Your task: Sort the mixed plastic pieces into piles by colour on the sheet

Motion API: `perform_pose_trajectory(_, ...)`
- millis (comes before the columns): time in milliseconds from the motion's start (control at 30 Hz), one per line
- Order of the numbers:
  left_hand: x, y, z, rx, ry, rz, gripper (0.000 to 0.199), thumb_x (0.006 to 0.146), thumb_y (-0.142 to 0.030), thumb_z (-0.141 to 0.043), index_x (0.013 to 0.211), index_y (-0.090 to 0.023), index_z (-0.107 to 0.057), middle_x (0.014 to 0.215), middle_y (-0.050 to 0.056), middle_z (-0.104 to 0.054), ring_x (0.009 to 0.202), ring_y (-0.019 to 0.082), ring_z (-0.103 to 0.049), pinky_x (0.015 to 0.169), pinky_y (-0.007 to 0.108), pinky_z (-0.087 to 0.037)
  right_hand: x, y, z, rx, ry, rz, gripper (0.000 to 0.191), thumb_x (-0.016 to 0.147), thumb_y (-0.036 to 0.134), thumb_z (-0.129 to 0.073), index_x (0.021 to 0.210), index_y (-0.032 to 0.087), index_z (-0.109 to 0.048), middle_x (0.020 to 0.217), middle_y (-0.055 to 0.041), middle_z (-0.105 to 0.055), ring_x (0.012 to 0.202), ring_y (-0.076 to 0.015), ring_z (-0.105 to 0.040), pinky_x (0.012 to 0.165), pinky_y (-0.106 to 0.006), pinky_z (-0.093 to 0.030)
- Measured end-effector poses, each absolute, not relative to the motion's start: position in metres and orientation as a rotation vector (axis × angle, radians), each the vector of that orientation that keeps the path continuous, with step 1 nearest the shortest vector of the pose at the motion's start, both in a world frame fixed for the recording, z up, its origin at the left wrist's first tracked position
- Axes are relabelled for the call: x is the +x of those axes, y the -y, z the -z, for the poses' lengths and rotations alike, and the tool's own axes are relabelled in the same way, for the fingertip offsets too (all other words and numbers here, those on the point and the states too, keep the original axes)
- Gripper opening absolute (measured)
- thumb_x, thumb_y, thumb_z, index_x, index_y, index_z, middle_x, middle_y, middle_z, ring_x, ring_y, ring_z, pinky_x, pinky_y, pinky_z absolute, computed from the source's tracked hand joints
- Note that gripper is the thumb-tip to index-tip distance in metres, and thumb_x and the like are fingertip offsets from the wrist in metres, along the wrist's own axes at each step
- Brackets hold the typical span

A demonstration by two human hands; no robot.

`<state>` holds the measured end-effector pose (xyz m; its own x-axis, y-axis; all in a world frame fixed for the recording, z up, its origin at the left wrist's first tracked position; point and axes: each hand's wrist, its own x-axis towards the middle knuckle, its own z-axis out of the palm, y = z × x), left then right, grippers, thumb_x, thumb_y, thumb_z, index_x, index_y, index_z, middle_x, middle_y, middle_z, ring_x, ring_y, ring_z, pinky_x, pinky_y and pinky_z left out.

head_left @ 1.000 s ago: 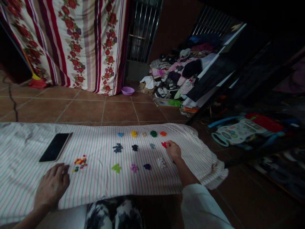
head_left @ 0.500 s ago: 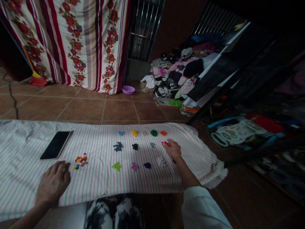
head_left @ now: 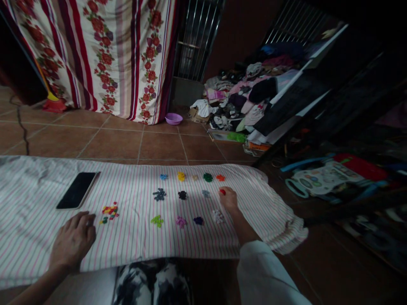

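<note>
My left hand lies palm down on the striped cloth, open and with nothing visible in it. Just past its fingertips is a mixed heap of small red, yellow and green pieces. On the right, my right hand is closed around small red pieces, its fingers partly hiding them. Close to it lie an orange pile, a dark green pile, a pale grey-blue pile and a whitish pile.
Several more colour piles, such as lime green, pink-purple and black, sit in rows. A phone lies at the left. Beyond the cloth are a purple basin, heaped clothes and a floral curtain.
My right hand has drawn its fingers in around the red pieces, covering more of them. The left hand stays in place. The whole view has shifted slightly.
</note>
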<state>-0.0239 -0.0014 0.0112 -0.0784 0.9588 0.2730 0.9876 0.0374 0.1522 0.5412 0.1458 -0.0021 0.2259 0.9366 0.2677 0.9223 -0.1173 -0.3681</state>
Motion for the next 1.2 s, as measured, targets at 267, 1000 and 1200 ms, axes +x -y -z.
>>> perform_pose_trajectory(267, -0.024, 0.000, -0.010, -2.027, 2.178, 0.474, 0.035, 0.083, -0.028, -0.036, 0.102, -0.013, -0.062, 0.115, 0.016, -0.062, 0.107, 0.030, -0.057, 0.089, 0.045, -0.047, 0.537, -0.142, -0.014, -1.900, 1.665, -0.061, 0.022, 0.074, 0.024, -0.050, 0.081, 0.019, -0.071, 0.093, -0.0088, -0.072, 0.093, -0.0221, -0.065, 0.093, -0.036, -0.048)
perform_pose_trajectory(1000, -0.021, 0.000, -0.007, -1.975, 2.103, 0.606, 0.020, 0.081, -0.019, -0.046, 0.096, -0.017, -0.058, 0.110, 0.011, -0.062, 0.107, 0.027, -0.055, 0.088, 0.040, -0.045, 0.178, -0.097, -0.008, -0.969, 2.238, -0.726, 0.025, 0.086, 0.009, -0.048, 0.093, 0.019, -0.070, 0.091, -0.0055, -0.065, 0.090, -0.0163, -0.061, 0.084, -0.029, -0.049)
perform_pose_trajectory(1200, -0.020, 0.000, -0.009, -1.978, 2.137, 0.601, 0.019, 0.081, -0.017, -0.047, 0.096, -0.017, -0.058, 0.111, 0.012, -0.061, 0.108, 0.027, -0.055, 0.090, 0.040, -0.044, 0.151, -0.107, -0.011, -1.095, 2.380, -0.717, 0.027, 0.089, 0.011, -0.048, 0.097, 0.021, -0.071, 0.095, -0.0048, -0.064, 0.091, -0.0148, -0.059, 0.086, -0.026, -0.046)
